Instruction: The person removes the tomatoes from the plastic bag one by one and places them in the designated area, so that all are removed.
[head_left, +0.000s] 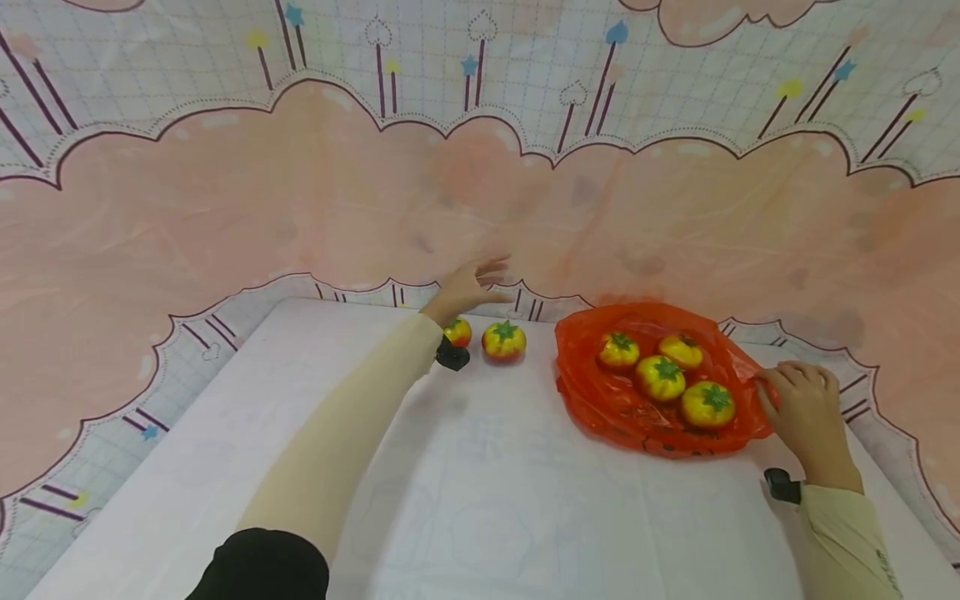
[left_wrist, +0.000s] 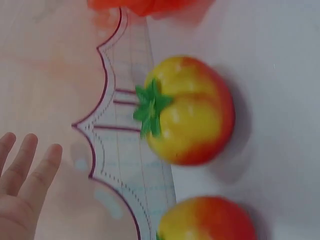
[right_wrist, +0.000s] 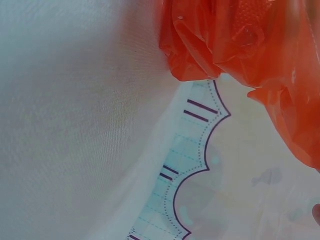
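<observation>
My left hand (head_left: 468, 290) is held out over the back of the table, fingers extended and holding nothing. Close by its wrist are two yellow-and-red toy tomatoes with green star-shaped leaves; one tomato (head_left: 505, 342) stands in full view, while the other tomato (head_left: 457, 332) is partly hidden behind the wrist. Both appear large in the left wrist view, the nearer tomato (left_wrist: 192, 112) apart from the fingers. To the right lies an opened red plastic bag (head_left: 592, 417) with several similar tomatoes (head_left: 660, 377) inside. My right hand (head_left: 810, 412) grips the bag's right edge between curled fingers and thumb.
A white-covered table (head_left: 480, 500) lies beneath everything. Behind it and along both sides hangs a pink cloth (head_left: 375, 200) with cloud outlines and a grid pattern. Each wrist carries a small black camera (head_left: 782, 485).
</observation>
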